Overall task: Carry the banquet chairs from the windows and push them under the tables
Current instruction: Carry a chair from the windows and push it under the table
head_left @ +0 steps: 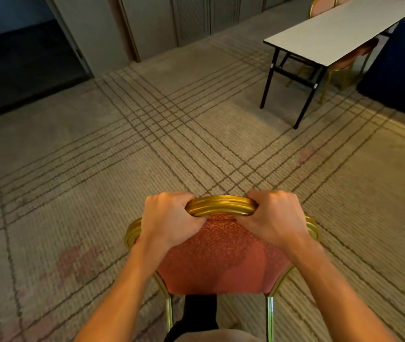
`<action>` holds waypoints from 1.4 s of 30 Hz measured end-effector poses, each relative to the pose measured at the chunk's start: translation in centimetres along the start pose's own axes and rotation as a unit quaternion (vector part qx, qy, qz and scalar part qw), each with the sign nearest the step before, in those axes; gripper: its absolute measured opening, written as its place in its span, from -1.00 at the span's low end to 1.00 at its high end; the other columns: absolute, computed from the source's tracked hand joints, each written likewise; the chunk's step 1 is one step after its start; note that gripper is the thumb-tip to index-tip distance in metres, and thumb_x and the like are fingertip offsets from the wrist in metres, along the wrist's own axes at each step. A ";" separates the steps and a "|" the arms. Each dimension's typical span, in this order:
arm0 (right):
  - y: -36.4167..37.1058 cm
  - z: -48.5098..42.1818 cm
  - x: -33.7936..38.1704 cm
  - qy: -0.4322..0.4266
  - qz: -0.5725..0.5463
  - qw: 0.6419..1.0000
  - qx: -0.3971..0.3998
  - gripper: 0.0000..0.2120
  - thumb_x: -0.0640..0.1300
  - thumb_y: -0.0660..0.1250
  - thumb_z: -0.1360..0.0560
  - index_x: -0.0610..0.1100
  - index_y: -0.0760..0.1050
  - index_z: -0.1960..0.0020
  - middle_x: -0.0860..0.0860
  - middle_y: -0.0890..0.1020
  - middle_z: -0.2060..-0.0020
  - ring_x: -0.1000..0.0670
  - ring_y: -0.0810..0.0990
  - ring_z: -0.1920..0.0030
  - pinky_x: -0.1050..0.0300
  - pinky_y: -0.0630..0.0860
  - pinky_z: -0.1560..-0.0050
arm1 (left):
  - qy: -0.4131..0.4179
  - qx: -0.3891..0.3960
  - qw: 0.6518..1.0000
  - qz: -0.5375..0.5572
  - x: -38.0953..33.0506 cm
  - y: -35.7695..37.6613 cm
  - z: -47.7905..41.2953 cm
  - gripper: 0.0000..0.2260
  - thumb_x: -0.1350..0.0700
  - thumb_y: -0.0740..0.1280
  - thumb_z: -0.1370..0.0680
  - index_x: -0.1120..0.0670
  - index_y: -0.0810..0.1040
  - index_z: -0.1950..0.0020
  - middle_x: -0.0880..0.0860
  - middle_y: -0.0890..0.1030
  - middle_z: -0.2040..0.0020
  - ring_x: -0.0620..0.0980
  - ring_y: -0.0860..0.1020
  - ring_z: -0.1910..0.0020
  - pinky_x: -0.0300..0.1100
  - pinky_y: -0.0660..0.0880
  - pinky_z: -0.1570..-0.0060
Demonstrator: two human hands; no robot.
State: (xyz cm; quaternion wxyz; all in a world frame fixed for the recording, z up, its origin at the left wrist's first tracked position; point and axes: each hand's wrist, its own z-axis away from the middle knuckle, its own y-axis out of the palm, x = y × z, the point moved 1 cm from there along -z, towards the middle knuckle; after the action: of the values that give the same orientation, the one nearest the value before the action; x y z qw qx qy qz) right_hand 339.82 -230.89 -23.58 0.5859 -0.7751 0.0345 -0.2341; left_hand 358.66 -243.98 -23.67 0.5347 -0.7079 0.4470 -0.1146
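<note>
A banquet chair (221, 255) with a red patterned back and a gold metal frame stands right in front of me, seen from behind. My left hand (169, 218) grips the left part of its gold top rail. My right hand (275, 215) grips the right part of the same rail. Both sets of fingers curl over the rail. A white-topped folding table (339, 33) on black legs stands at the upper right, some way off across the carpet.
Red chairs are tucked at the table: one at its far side (319, 6) and one under its right side (351, 58). A dark blue cloth-covered block (403, 70) stands right of the table. A dark doorway (24, 58) opens at upper left. Striped carpet (171, 119) lies between.
</note>
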 end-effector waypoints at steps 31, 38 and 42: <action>8.5 -63.7 -16.2 0.051 0.010 0.998 0.031 -0.56 0.28 0.33 -0.45 0.00 0.33 0.38 0.08 0.53 0.45 -0.06 0.60 0.30 0.12 0.27 0.24 | 0.019 0.037 0.999 -0.001 19.4 21.8 -61.3 -0.60 -0.27 0.35 -0.37 0.00 0.37 0.44 -0.01 0.53 0.46 0.04 0.55 0.42 -0.13 0.39 0.43; 10.0 -77.6 -20.3 0.032 -0.016 0.999 0.017 -0.55 0.34 0.25 -0.41 0.00 0.35 0.40 0.12 0.46 0.51 0.00 0.52 0.43 0.09 0.41 0.31 | 0.003 0.025 1.000 -0.005 22.7 25.7 -73.9 -0.57 -0.24 0.38 -0.38 0.08 0.42 0.44 -0.04 0.46 0.50 -0.02 0.48 0.47 -0.17 0.26 0.44; 12.0 -86.2 -21.9 0.029 -0.003 1.000 0.011 -0.50 0.40 0.06 -0.35 -0.02 0.37 0.38 0.10 0.44 0.51 0.00 0.49 0.43 0.09 0.36 0.31 | 0.002 0.019 1.000 -0.003 26.3 29.2 -81.4 -0.57 -0.24 0.38 -0.38 0.07 0.40 0.44 -0.03 0.47 0.49 0.00 0.50 0.46 -0.19 0.23 0.44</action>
State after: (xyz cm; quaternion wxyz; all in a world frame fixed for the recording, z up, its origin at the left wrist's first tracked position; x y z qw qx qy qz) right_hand 288.26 -304.35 -24.15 0.5925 -0.7614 0.0466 -0.2590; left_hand 306.72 -317.94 -24.40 0.5467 -0.6985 0.4443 -0.1262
